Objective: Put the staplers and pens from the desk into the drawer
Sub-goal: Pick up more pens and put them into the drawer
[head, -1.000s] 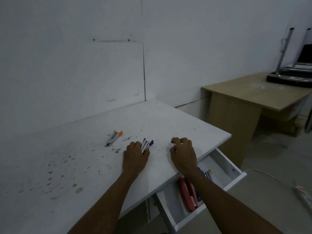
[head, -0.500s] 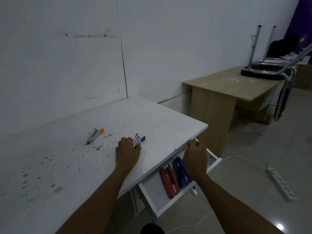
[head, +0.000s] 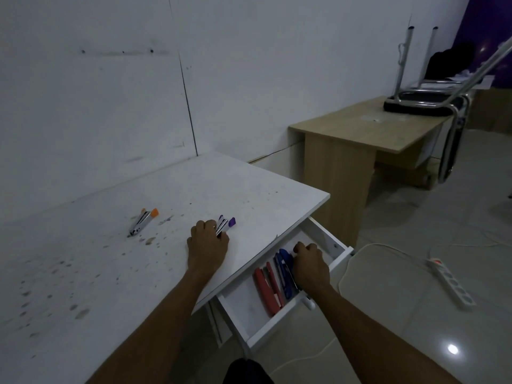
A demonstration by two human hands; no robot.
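Observation:
My left hand (head: 207, 246) rests on the white desk (head: 249, 187) with its fingers closed on a small purple stapler (head: 225, 225), whose purple tip sticks out past the knuckles. An orange stapler (head: 142, 221) lies alone on the desk to the left. The white drawer (head: 336, 263) under the desk's right edge stands pulled out. Inside lie a red stapler (head: 266, 288) and a blue stapler (head: 285, 268) side by side. My right hand (head: 311, 266) is inside the drawer, fingers curled, beside the blue stapler; what it holds is hidden.
A wooden desk (head: 360, 128) stands to the right with an upturned chair (head: 426, 101) on top. A white power strip (head: 450, 284) and its cable lie on the tiled floor right of the drawer. The wall runs close behind the white desk.
My right hand left the desk top and moved down into the open drawer. My left hand stayed on the purple stapler. The view swung right.

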